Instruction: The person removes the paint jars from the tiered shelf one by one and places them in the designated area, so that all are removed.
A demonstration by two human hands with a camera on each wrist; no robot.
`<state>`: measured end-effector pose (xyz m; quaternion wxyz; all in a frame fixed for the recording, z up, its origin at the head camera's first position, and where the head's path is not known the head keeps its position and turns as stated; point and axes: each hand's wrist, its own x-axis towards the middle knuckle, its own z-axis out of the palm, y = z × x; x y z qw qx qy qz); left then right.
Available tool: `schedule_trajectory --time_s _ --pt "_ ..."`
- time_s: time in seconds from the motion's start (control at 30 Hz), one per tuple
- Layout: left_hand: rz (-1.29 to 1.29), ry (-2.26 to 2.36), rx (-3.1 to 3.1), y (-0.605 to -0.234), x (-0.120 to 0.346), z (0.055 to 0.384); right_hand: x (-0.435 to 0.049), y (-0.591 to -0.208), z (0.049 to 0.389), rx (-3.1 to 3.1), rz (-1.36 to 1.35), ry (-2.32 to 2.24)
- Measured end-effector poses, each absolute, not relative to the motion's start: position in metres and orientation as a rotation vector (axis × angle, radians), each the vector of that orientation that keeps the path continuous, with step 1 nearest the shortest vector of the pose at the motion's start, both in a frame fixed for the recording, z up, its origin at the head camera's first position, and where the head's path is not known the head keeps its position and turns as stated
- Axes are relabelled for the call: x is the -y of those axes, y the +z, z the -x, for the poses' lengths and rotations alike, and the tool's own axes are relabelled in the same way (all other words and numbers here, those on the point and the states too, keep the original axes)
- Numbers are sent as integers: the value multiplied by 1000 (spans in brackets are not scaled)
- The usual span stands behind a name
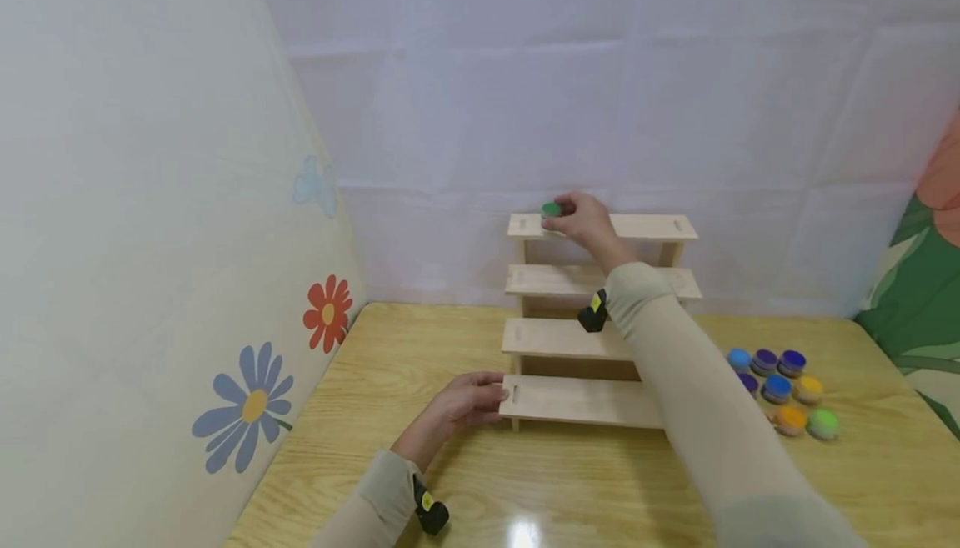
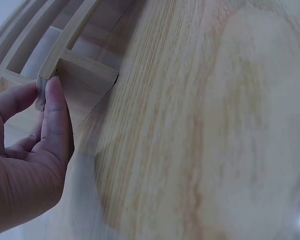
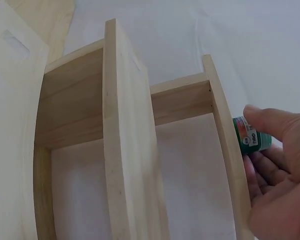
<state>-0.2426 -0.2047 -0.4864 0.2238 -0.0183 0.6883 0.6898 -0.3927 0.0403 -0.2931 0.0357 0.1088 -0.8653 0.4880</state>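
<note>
A small paint jar with a green lid (image 1: 551, 210) is at the left part of the top step of a wooden tiered shelf (image 1: 570, 399). My right hand (image 1: 590, 223) pinches this jar between thumb and fingers. In the right wrist view, the green jar (image 3: 251, 136) has a printed label, and its base meets the top board. Down at the lowest step, my left hand (image 1: 467, 402) grips the board's left end. The left wrist view shows the thumb and index finger of the left hand (image 2: 35, 150) pinching that board edge (image 2: 41, 92).
Several small jars with blue, purple, yellow, orange and light green lids, among them a blue one (image 1: 777, 388), stand on the wooden table (image 1: 420, 339) right of the shelf. A white cloth (image 1: 480, 114) hangs behind. A flower-painted wall (image 1: 150, 198) borders the left side.
</note>
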Motion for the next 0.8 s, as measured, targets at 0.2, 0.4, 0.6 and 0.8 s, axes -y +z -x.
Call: schedule_trajectory --time_s 0.2,0.4,0.6,0.8 --pt "55 1907 -1894 -487 203 244 -36 -295 394 2655 -238 1449" --pt "50 1899 -1894 -489 200 246 -43 -292 386 2657 -179 1515" --pt "53 1892 -1924 -485 201 248 -63 -283 373 2607 -282 1578" --pt "44 1877 -1917 -484 202 251 -91 -280 358 2601 -311 1615"
